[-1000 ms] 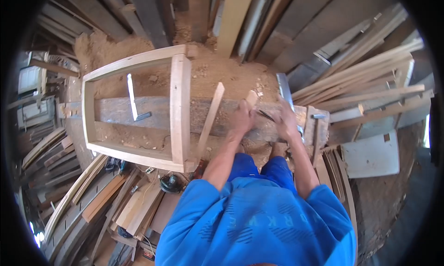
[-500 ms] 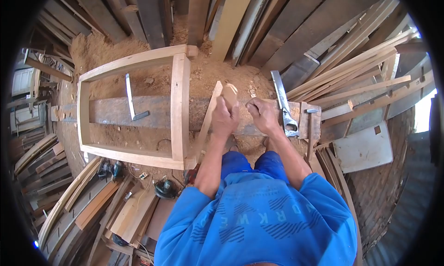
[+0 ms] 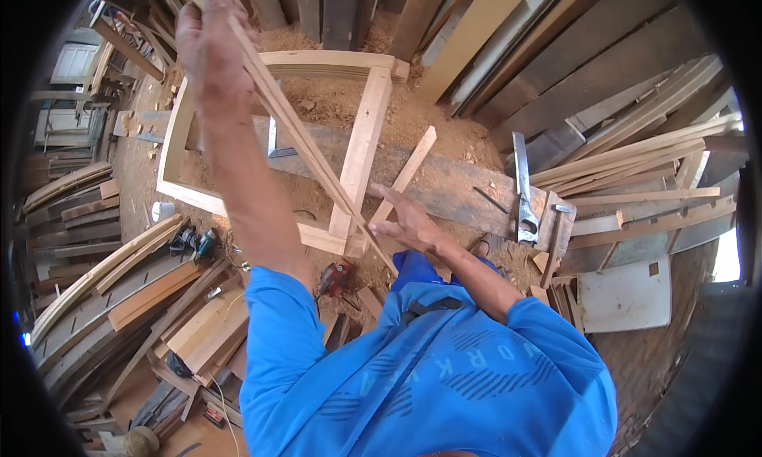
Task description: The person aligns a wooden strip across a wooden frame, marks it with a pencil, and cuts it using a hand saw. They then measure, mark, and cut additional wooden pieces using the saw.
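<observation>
My left hand (image 3: 213, 48) is raised at the upper left, closed round the upper part of a long thin wooden strip (image 3: 305, 146). The strip slants down across the view towards my body. By its lower part is my right hand (image 3: 411, 221), fingers stretched and apart, the tips at or touching the strip; contact is hard to tell. Under the strip lies a pale rectangular wooden frame (image 3: 367, 131) on a plank bench (image 3: 468, 191). A shorter wooden piece (image 3: 414, 161) lies beside the frame. Partly hidden inside the frame is a metal square (image 3: 275, 143).
On the bench's right end lie a handsaw (image 3: 522, 188), a thin dark stick (image 3: 490, 199) and a hammer (image 3: 556, 242). A red power tool (image 3: 336, 277) sits on the ground near my left side. Boards (image 3: 603, 68) lean at the back, and stacked timber (image 3: 159, 298) fills the left.
My left hand has swung up and left with the strip, which now slants over the frame. My right hand has moved left and down, its fingers opening. The view has shifted.
</observation>
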Motion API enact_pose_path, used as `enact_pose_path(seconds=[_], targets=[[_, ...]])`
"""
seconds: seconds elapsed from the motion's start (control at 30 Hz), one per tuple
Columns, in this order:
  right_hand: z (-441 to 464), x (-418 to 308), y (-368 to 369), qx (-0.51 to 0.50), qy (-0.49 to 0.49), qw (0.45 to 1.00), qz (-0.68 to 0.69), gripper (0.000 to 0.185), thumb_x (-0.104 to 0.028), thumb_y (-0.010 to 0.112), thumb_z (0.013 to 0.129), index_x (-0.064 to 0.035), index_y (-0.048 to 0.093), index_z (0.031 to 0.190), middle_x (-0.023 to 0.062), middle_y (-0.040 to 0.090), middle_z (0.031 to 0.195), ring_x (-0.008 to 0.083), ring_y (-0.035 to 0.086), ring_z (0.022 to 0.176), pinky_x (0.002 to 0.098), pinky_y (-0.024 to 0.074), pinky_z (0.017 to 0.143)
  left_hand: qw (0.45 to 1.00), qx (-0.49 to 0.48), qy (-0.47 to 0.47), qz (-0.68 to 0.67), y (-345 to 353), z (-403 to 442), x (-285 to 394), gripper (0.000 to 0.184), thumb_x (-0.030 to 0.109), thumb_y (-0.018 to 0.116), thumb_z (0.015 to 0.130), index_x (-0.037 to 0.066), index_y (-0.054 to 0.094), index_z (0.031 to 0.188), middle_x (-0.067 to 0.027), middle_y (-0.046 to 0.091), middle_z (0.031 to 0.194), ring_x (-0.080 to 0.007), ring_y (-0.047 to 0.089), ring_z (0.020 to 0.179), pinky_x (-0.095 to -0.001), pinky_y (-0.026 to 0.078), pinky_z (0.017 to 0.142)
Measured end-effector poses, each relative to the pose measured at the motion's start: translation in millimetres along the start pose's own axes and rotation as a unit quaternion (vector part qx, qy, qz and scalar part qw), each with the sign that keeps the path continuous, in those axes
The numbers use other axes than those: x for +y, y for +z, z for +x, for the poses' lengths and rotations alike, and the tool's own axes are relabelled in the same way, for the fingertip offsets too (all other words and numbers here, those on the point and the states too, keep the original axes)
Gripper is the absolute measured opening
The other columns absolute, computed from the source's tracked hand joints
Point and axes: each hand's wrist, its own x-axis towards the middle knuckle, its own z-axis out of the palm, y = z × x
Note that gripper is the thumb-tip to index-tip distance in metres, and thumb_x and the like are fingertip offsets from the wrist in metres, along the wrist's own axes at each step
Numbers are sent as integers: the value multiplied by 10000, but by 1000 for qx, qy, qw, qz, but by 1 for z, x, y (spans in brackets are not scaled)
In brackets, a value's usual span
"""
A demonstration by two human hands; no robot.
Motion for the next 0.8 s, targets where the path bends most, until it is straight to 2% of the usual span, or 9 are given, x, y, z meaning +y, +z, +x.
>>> enact_pose_path(seconds=[0.13,0.17,0.27,0.3,0.43,0.5,0.6,0.7,0.8], targets=[[24,-59,-11,-13,-19,999,39,904,-568,702,951,1,401,1585,309,446,1584,452,443,1459,526,334,1233,999,-19,5,-48,-58,49,16,245,221,750,993,69,585,1090,-24,604,760,-109,581,596,-250,439,498],[31,-70,-11,-19,-25,999,42,901,-565,705,949,7,410,1578,313,466,1567,450,459,1450,524,351,1224,999,-24,-4,-40,-72,63,21,253,238,749,990,72,585,1090,-20,592,744,-128,565,575,-285,446,517],[54,-93,-2,-46,-44,996,69,879,-545,706,952,18,427,1566,321,517,1520,443,516,1406,517,402,1190,999,-29,-1,-14,-103,104,39,252,257,726,1003,70,586,1097,-17,584,734,-140,544,550,-311,463,539],[61,-100,2,-56,-49,994,81,869,-536,705,954,21,430,1562,323,532,1505,441,537,1389,514,420,1178,1000,-21,-12,15,-109,116,49,244,281,672,1034,62,565,1054,-25,548,727,-153,528,573,-328,461,545],[78,-127,17,-19,-63,994,92,760,-424,716,974,38,470,1526,283,623,1405,392,628,1279,477,490,1115,995,41,87,21,-90,98,74,234,425,680,1008,206,608,974,66,490,652,-80,484,477,-242,415,411],[91,-137,20,10,-50,991,120,700,-341,739,976,40,493,1510,231,658,1367,335,647,1246,441,498,1108,994,42,91,44,-97,103,84,243,434,669,1016,203,605,976,66,487,649,-83,483,476,-245,417,411],[107,-147,21,55,-74,988,123,655,-355,714,984,62,530,1455,274,684,1278,370,700,1122,452,554,1013,991,30,112,70,-97,97,96,276,458,662,1021,191,602,992,64,488,646,-93,487,475,-252,425,411],[119,-161,20,92,-132,984,79,568,-360,693,994,64,590,1358,262,711,1171,360,713,1047,474,568,928,986,16,131,99,-92,84,107,310,483,654,1025,179,599,1008,63,488,642,-103,492,474,-259,433,411],[123,-193,6,85,-23,996,8,433,-354,654,1031,19,633,1252,224,722,1050,295,722,957,441,572,836,979,9,151,139,-86,77,117,345,508,647,1030,167,596,1024,61,489,639,-113,496,473,-266,441,411]])
